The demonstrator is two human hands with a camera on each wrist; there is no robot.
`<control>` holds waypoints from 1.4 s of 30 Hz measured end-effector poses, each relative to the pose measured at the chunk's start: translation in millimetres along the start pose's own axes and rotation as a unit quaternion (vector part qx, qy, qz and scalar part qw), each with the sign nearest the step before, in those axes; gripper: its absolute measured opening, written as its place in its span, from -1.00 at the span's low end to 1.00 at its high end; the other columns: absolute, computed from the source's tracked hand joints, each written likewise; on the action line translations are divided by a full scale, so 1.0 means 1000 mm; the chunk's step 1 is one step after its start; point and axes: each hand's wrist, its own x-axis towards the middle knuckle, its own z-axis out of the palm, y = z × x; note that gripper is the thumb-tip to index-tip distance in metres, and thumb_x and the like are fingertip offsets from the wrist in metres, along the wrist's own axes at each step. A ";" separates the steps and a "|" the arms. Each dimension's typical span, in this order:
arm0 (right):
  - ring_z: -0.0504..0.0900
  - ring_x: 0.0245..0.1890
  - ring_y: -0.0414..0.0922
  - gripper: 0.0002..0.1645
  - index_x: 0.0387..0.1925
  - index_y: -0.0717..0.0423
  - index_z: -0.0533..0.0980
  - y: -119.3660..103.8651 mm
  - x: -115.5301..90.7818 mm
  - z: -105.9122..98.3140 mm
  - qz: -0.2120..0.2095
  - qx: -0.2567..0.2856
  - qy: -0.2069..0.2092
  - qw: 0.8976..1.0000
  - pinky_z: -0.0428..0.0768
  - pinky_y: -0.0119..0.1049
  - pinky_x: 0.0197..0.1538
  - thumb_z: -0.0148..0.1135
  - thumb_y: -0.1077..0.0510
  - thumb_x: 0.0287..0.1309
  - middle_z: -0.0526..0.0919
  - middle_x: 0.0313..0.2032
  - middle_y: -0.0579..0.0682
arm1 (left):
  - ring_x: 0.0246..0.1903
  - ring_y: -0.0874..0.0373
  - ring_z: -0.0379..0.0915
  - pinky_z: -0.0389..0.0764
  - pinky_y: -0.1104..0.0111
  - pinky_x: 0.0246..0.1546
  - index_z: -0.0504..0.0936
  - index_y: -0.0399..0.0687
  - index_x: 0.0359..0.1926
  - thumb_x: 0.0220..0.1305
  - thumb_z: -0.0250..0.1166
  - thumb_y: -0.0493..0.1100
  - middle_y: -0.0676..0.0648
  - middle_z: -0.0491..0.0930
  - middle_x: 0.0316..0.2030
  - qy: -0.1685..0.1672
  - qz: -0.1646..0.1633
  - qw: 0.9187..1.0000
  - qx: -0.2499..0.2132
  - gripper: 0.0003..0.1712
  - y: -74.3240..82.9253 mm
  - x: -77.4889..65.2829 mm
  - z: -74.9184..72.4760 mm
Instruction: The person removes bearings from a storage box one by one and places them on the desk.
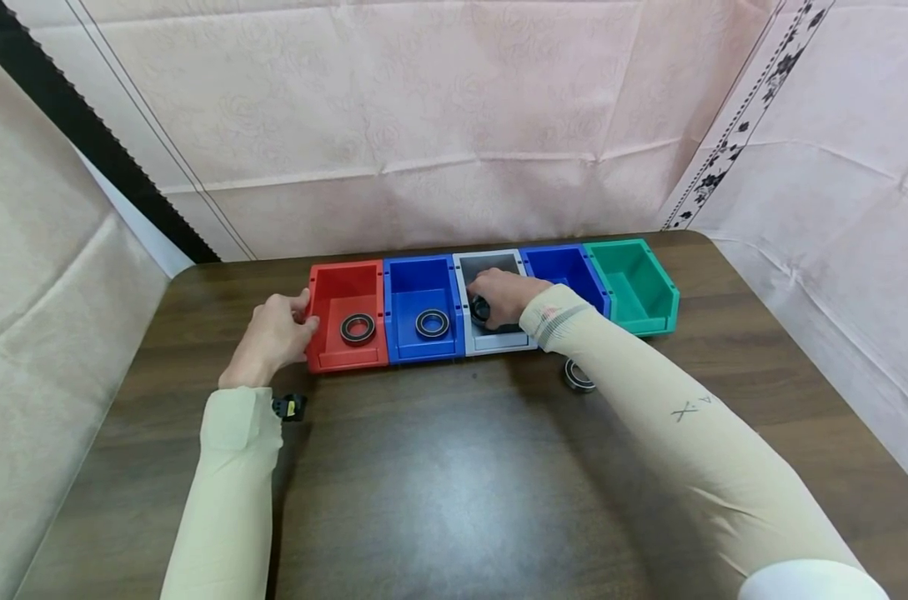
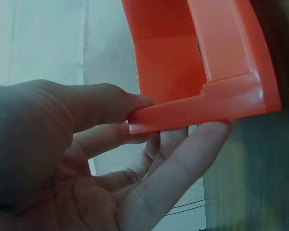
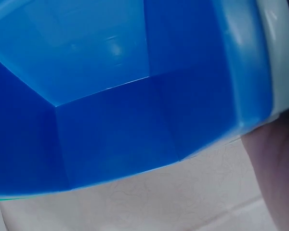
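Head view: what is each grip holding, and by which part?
Left grip pinches the red bin by its left rim. Right grip holds a bearing; exactly where it is held is hidden.

left fingers (image 2: 180,168) pinched | right fingers (image 1: 493,290) curled | both arms (image 1: 671,417) extended forward

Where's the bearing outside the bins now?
In the head view, the bearing lies on the table right of centre, on the near side of the blue bin beside the green bin, partly hidden by the right sleeve.
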 end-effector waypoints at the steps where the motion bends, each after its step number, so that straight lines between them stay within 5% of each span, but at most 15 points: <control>1: 0.48 0.36 0.08 -0.22 0.41 0.10 0.42 0.000 0.000 0.000 0.001 0.000 -0.002 1.000 0.52 0.02 0.41 0.48 0.13 0.18 0.48 0.37 0.15 | 0.15 -0.29 0.55 0.70 0.04 0.03 0.02 -0.15 0.60 0.54 0.11 -0.18 -0.43 0.33 0.37 0.000 -0.001 1.000 0.000 -0.25 0.000 0.000 0.000; 42: 0.57 0.20 0.01 -0.32 0.30 -0.10 0.54 -0.005 -0.032 -0.026 -0.062 -0.034 -0.009 0.997 0.68 -0.03 0.23 0.52 0.14 0.12 0.52 0.29 0.05 | 0.12 -0.30 0.57 0.72 0.04 0.01 0.02 -0.21 0.59 0.55 0.08 -0.18 -0.46 0.37 0.32 -0.002 0.010 1.000 0.003 -0.26 -0.001 -0.001 -0.001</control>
